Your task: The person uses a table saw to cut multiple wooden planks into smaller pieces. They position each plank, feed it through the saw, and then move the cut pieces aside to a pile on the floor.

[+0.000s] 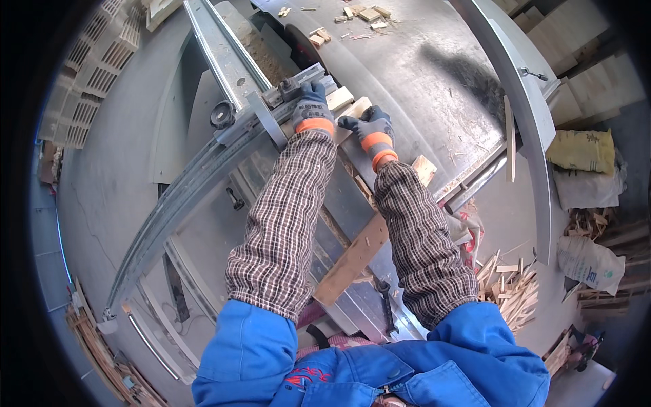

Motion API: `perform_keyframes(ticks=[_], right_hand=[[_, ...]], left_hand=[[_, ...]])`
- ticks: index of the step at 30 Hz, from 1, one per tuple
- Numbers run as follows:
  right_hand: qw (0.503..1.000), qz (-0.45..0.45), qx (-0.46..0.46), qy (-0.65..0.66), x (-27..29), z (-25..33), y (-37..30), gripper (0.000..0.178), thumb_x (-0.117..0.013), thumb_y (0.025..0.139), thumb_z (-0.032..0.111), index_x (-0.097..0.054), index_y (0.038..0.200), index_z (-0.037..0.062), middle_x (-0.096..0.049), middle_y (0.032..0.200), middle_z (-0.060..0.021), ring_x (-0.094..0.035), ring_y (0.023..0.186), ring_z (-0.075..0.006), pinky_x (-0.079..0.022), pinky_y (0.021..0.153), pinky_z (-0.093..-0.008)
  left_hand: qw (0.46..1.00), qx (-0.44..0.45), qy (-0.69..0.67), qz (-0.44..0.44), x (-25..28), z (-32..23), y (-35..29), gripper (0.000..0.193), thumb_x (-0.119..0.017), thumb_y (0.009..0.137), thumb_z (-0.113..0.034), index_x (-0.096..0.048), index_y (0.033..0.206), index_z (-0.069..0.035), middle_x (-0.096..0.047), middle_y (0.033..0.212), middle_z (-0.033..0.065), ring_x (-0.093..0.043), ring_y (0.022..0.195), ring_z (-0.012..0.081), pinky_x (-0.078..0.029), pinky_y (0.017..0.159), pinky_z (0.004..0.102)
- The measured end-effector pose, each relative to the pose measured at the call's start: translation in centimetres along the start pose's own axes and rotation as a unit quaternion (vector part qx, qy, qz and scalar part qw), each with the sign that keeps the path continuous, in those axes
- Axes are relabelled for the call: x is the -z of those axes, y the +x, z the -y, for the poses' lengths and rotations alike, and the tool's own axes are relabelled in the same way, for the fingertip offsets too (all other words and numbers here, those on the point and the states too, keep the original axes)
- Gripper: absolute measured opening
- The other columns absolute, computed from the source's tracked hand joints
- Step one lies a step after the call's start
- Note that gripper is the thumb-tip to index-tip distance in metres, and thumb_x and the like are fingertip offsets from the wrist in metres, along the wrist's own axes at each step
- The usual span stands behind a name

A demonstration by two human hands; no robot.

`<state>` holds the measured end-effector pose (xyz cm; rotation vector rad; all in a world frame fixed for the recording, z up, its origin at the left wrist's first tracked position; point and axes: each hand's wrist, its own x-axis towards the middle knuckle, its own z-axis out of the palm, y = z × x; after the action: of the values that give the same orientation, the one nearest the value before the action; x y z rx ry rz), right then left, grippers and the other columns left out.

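My left hand (313,112), in a grey glove with an orange cuff, lies against the metal fence (271,115) of a sliding table saw. Its fingers curl at the fence's end, and what they hold is hidden. Just right of it, two short light wood blocks lie side by side; the farther wood block (339,98) is close to the left fingers. My right hand (371,130), gloved alike, closes its fingers around the near end of the nearer wood block (356,108). Checked sleeve covers reach up both forearms.
Wood offcuts (369,13) and sawdust lie on the far saw table (420,88). A brown board (352,258) and a wrench (386,306) rest near my body. Wood scraps (508,285) are heaped at the right. A curved grey metal arm (522,102) spans the right side.
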<state>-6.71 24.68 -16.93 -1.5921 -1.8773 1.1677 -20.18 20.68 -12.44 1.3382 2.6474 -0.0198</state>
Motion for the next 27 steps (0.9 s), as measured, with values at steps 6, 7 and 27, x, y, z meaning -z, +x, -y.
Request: perform_keyframes(ticks=[6,7,27], right_hand=[[0.998,-0.048,-0.031,-0.002,0.7,3.6,-0.8,0.070,-0.089,0.054,0.045,-0.062,0.102,0.0011,-0.063,0.109,-0.0199,-0.062,0.102,-0.0342,-0.050,0.084,-0.0422],[0.995,-0.094,-0.011,-0.040,1.4,2.1,0.4,0.064,-0.086,0.059,0.044,-0.062,0.101,0.0018,-0.064,0.105,-0.0196,-0.061,0.100,-0.0348,-0.049,0.084,-0.0426],[0.942,-0.033,0.224,-0.247,2.9,0.6,1.9,0.053,-0.084,0.059,0.040,-0.070,0.108,0.0249,-0.063,0.115,-0.0084,-0.060,0.105,-0.0302,-0.050,0.091,-0.0396]], left_hand=[[0.999,-0.003,0.027,-0.037,-2.4,2.7,1.6,0.084,-0.075,0.077,-0.043,-0.031,0.139,-0.007,-0.035,0.143,0.0160,-0.033,0.137,0.0296,-0.036,0.109,0.0346],[1.000,0.012,-0.015,0.004,-0.9,0.9,1.0,0.078,-0.073,0.079,-0.034,-0.032,0.141,-0.009,-0.034,0.145,0.0140,-0.031,0.137,0.0276,-0.040,0.107,0.0359],[0.976,0.097,-0.197,0.005,-4.0,0.4,0.9,0.068,-0.062,0.081,-0.055,-0.046,0.136,-0.020,-0.042,0.141,0.0133,-0.050,0.124,0.0350,-0.047,0.097,0.0461]])
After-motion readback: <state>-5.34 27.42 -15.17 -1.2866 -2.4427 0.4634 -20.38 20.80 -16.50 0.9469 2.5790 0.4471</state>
